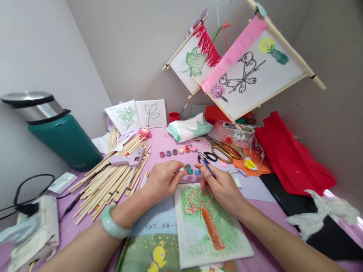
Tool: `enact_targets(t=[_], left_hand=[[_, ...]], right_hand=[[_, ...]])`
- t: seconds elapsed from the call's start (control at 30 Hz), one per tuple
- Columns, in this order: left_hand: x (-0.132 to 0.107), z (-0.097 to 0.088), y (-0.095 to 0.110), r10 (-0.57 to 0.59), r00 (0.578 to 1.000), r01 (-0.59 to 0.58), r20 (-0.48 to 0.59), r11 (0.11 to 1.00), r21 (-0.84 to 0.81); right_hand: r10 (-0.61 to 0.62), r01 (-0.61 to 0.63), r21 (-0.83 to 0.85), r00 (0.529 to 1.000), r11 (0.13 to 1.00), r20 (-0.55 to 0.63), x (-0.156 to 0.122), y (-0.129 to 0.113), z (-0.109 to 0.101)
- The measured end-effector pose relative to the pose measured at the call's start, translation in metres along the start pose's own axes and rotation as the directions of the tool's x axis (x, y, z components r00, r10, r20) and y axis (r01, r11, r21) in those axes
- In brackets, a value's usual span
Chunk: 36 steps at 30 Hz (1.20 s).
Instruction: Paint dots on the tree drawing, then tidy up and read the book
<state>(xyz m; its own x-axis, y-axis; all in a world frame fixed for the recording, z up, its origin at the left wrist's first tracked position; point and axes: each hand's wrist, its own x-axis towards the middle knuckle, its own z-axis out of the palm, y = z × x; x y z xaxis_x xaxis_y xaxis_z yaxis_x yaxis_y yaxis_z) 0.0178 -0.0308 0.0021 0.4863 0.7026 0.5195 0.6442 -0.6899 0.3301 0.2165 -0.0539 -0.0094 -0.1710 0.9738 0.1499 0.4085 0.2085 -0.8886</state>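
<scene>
Your left hand (162, 179) pinches a small paint pot (182, 169) just beyond the tree painting's (209, 224) far edge, while your right hand (221, 187), fingers closed on the brush (208, 168), angles its tip toward that pot.

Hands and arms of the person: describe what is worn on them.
Both forearms are bare, with no sleeves in view. The left hand has a pale green, smooth, rounded bangle around its wrist. The right hand shows no ring, watch or glove. No markings show on either arm.
</scene>
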Motion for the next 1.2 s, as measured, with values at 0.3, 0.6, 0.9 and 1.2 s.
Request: enact_targets(t=[0.3,0.6,0.9,1.2], left_hand=[[0.004,-0.004,0.004,-0.004,1.000,0.004,0.004,0.980,-0.198],[0.005,-0.002,0.001,0.003,0.997,0.032,0.083,0.911,-0.411],[0.004,0.000,0.004,-0.140,0.973,0.215,0.183,0.842,-0.495],[0.004,-0.001,0.000,-0.097,0.961,0.229,0.259,0.806,-0.546]], right_hand=[[-0.365,0.332,-0.254,0.926,0.908,-0.093,0.010,0.004,-0.013],[-0.486,0.463,-0.267,0.874,0.845,-0.022,0.010,0.004,-0.013],[-0.482,0.451,-0.394,0.876,0.801,0.024,0.004,-0.001,-0.006],[-0.483,0.457,-0.569,0.868,0.683,0.117,0.002,0.000,-0.004]])
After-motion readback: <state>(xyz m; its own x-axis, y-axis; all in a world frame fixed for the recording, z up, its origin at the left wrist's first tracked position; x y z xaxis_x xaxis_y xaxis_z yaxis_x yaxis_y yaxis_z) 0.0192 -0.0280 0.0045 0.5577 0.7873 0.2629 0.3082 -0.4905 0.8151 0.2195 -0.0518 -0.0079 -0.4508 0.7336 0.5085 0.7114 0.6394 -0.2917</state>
